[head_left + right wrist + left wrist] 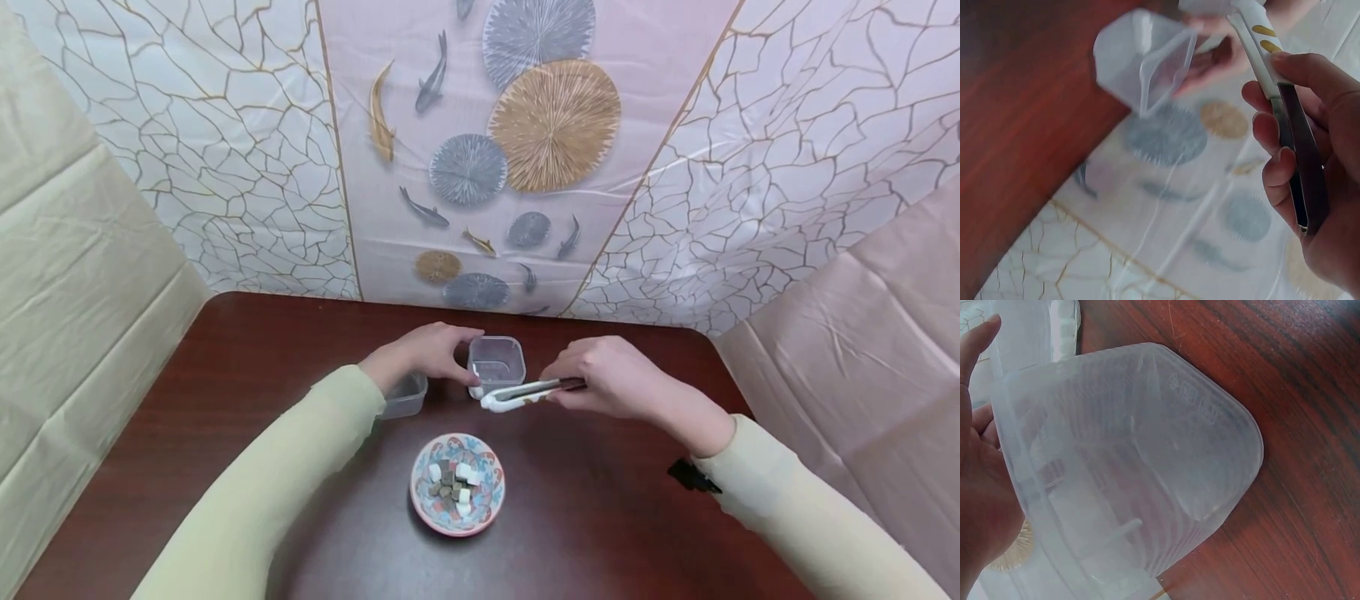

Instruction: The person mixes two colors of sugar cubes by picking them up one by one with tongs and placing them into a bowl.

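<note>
My left hand [429, 350] holds a small clear plastic container [506, 360] at its left side, thumb at the near corner and fingers at the far one. In the right wrist view this container [1132, 59] shows with the hand's fingers along its rim. My right hand [611, 375] grips a pair of tongs [517, 393] with metal handles and white ends, their tips close to the container's near side. A second clear container [405, 398] sits under my left wrist, partly hidden by it; it fills much of the left wrist view.
A patterned bowl [422, 507] with several white and brown cubes [452, 487] stands nearer to me on the dark wooden table [600, 500]. A patterned cloth wall [405, 217] rises behind the table's far edge. A small black object [692, 476] lies beside my right sleeve.
</note>
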Available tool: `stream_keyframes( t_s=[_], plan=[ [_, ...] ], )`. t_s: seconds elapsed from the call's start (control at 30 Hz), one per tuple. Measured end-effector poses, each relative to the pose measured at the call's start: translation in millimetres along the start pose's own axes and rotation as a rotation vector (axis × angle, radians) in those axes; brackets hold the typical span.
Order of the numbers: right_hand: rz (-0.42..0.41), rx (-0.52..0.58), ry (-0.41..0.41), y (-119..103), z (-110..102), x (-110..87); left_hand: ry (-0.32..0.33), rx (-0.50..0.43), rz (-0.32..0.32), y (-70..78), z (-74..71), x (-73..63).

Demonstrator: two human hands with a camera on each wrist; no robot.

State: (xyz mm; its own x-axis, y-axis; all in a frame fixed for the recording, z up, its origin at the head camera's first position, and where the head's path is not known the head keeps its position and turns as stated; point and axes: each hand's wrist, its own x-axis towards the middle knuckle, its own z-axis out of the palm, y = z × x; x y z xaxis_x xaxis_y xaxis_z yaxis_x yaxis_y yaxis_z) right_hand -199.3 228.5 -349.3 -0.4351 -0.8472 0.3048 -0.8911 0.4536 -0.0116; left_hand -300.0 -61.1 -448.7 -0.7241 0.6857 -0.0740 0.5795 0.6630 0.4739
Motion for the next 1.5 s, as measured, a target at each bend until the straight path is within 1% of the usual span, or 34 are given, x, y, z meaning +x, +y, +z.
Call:
stream_keyframes(
  t_s=[0.07,0.17,0.3,0.47,0.6,0.77,0.87,1.0,1.17,1.23,1.33,1.4,1.5],
  plan=[
    [-0.022,0.02,-0.019,-8.6,3.1,1.4,0.005,0.0,0.004,-0.2,-1.5,0.2],
    [-0.043,0.032,-0.071,-20.6,9.0,4.9,0.004,-0.003,0.003,-0.6,-2.5,0.6],
    [-0.082,0.025,-0.141,-34.2,17.0,11.0,-0.003,-0.004,-0.008,-0.7,-3.3,1.0],
    [-0.121,0.008,-0.202,-45.3,26.5,16.5,-0.004,-0.003,-0.017,1.6,-4.9,0.5],
    [-0.115,0.005,-0.221,-48.5,30.6,17.4,-0.002,0.002,-0.018,3.7,-5.7,-0.5],
    [-0.104,0.032,-0.196,-48.5,26.9,16.8,0.001,0.006,-0.02,2.9,-5.0,-1.0],
    [-0.085,0.042,-0.164,-44.3,19.8,17.0,-0.001,0.003,-0.019,2.1,-5.0,-1.2],
    [-0.022,0.037,-0.115,-31.0,8.2,16.0,0.0,0.01,-0.011,1.9,-4.2,-1.4],
    [0.068,-0.032,-0.076,-6.5,-3.5,13.9,-0.002,0.015,-0.003,2.3,-2.3,-1.4],
    [0.108,-0.068,-0.077,3.6,-6.2,14.3,-0.004,0.01,-0.005,2.2,-1.7,-1.5],
    [0.159,-0.131,-0.1,17.3,-6.8,17.1,-0.005,0.001,-0.011,1.8,-0.7,-1.7],
    [0.189,-0.167,-0.128,24.7,-4.6,20.8,-0.002,-0.002,-0.011,1.2,-0.1,-1.9],
    [0.213,-0.209,-0.177,33.7,2.2,26.7,0.005,-0.002,-0.003,1.1,0.8,-1.5]
  ],
)
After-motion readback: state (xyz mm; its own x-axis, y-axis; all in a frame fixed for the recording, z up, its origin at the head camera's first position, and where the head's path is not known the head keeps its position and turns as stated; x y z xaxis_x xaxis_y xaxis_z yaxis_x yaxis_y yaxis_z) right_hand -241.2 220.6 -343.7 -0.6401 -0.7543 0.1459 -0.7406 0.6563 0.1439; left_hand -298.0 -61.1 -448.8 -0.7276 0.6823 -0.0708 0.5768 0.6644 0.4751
